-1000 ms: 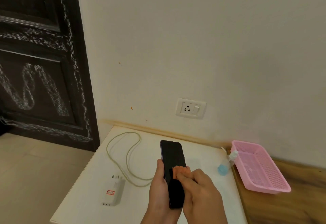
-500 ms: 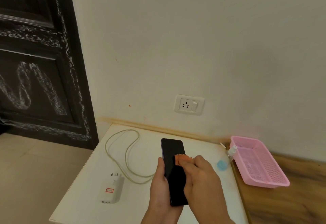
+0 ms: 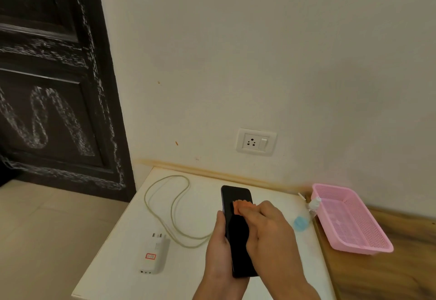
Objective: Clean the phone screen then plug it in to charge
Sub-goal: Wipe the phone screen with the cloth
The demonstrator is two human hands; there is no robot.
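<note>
My left hand grips the phone from below. The thumb lies along its left edge, and the other fingers are hidden behind it. My right hand comes in from the right with its fingers bent over a small orange cloth, holding it pressed against the upper half of the screen. I cannot see that hand's thumb.

The phone is held lengthwise, just above the near part of the white table, with its top end pointing toward the wall. Its glass is black and unlit, and my right hand covers much of its right side and lower half.

A pale cable lies in loose loops on the table to the left of the phone, and one run of it disappears behind my left hand. Nearer to me lies a white charger adapter, prongs pointing away and a red-framed label on its face. I cannot tell whether the cable is joined to it.

A small spray bottle with a blue end sits at the table's right edge, right beside a pink basket that rests on a wooden surface. A white wall socket with a switch sits on the wall behind the phone, above table level. At far left stands a dark door smeared with chalk marks.
</note>
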